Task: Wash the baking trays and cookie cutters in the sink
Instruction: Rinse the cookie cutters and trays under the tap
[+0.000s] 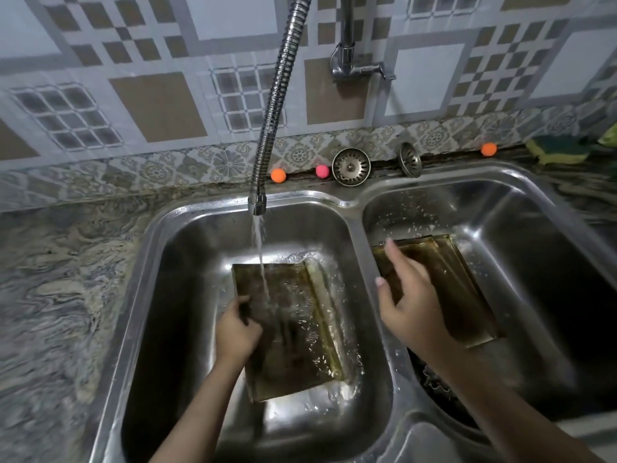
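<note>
**Fingers at a double sink: one tray gripped, one tray reached over**

Fingers [242, 304] of the left hand [237, 332] are curled round the left edge of a baking tray [293, 329], grasping it and holding it tilted inside the left basin [187, 262] of a steel double sink. Water falls from the flexible faucet hose [278, 95] and strikes the tray's upper part, splashing along its raised right rim. Fingers [395, 253] of the right hand [410, 295] are straight and spread, released and holding nothing; the hand lies over the near-left part of a second baking tray [460, 289], which rests in the right basin [541, 228]. Whether the palm touches that tray cannot be told. Dark cookie cutters [437, 382] lie at the near-left corner of the right basin, partly hidden by the right forearm. Droplets speckle the right basin's back wall. On the ledge behind the sink stand two metal drain strainers [351, 166], a pink ball [322, 171] and two orange balls [278, 175], all against the patterned tile wall [160, 105]. A yellow-and-green sponge [557, 148] lies at the far right. The table [60, 279] to the left has a marbled stone surface.
</note>
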